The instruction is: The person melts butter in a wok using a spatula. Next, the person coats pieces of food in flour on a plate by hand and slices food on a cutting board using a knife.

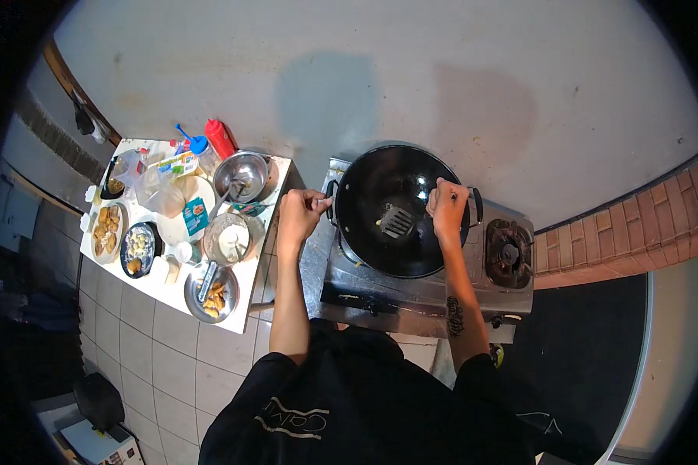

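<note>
A black two-handled wok (364,248) sits on the left side of a metal gas stove. My left hand (302,213) is closed at the wok's left handle, fingertips pinching its edge. Over the right part of the wok, my right hand (448,208) is curled into a fist round the handle of a slotted spatula (396,222). Most of that dark handle is hard to see against the black pan. The spatula's slotted head is low inside the wok, whose inner surface looks shiny. The wok's right handle (475,207) is just beyond my right hand.
Right of the wok is a bare burner (509,253). On the left, a white table (163,285) holds a steel bowl (241,177), a plate with browned food pieces (212,294), a bowl of white powder (228,238) and a red squeeze bottle (220,139). A brick ledge (620,225) runs along the right wall.
</note>
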`<state>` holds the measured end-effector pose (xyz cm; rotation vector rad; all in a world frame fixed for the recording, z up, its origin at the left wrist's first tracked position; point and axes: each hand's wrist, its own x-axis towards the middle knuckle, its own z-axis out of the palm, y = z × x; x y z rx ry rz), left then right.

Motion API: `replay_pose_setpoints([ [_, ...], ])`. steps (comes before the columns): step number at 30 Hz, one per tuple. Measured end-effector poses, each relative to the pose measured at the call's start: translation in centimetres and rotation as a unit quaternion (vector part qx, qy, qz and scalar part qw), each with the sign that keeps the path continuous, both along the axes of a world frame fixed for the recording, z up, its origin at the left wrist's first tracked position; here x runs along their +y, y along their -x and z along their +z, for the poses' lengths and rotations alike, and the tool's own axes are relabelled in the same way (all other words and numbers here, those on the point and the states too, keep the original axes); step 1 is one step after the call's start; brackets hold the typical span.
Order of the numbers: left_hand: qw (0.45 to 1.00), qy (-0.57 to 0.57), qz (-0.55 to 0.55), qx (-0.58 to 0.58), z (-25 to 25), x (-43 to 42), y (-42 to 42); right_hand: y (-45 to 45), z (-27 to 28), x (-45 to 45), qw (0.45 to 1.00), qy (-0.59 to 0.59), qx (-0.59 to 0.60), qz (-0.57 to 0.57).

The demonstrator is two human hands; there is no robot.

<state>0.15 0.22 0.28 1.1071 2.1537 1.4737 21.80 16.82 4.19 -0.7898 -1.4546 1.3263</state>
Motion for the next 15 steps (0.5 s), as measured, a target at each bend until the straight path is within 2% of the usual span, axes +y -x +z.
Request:
replay_pose_setpoints([
  [4,1.000,-0.002,-0.001,0.007,0.0,0.1,0.0,-0.8,1.0,-0.3,0.999,0.022,0.027,0.036],
  [7,1.000,0.008,0.002,-0.021,0.3,0.1,-0.1,-1.2,1.4,-0.3,0.998,-0.012,0.021,0.051],
  [12,0.999,0.007,0.000,-0.035,0.3,0.1,-0.1,-1.2,2.8,-1.0,0.994,0.034,0.073,-0.068],
  [15,1.000,-0.002,0.000,-0.005,0.5,0.1,-0.2,-1.5,2.0,-0.6,0.998,-0.006,0.057,-0.022],
])
